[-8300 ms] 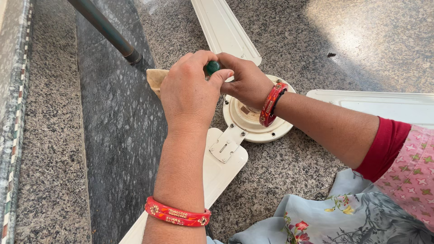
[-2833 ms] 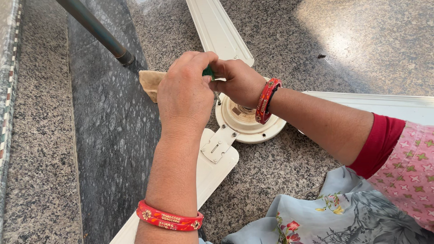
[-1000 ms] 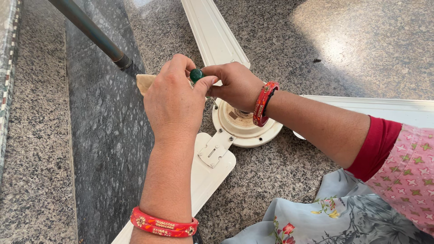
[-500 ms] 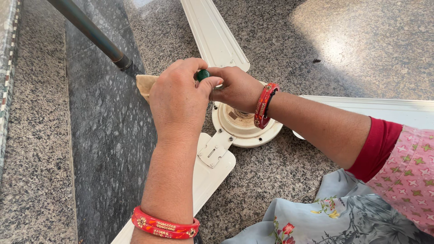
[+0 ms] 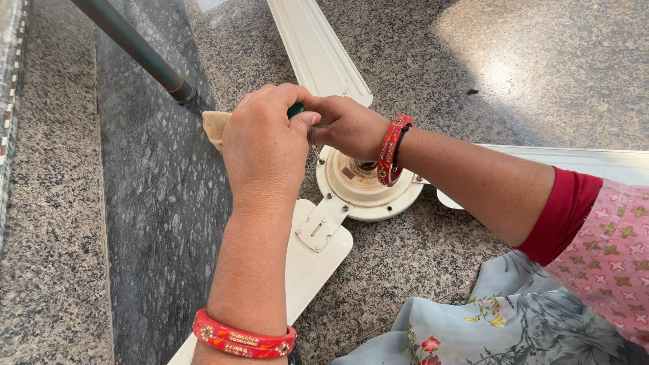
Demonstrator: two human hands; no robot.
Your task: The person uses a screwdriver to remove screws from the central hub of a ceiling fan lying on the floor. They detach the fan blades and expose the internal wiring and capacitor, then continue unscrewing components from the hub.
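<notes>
Speckled granite floor (image 5: pixel 473 257) carries a cream ceiling fan hub (image 5: pixel 368 186). A green-handled screwdriver (image 5: pixel 295 109) is gripped by the left hand (image 5: pixel 263 145) and pinched by the right hand (image 5: pixel 348 127); it is best held upright, pressed squarely into the screw.

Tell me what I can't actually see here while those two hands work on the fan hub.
Head view only:
- Green-handled screwdriver: mostly wrapped by the left hand and right hand; its tip and the screw it meets are hidden.
- Fan hub: its middle is covered by the right wrist and red bangle.
- Fan blades: cut off by the frame edges.
- Tan cloth: mostly behind the left hand.
- Dark speck on the floor: too small to identify.
</notes>
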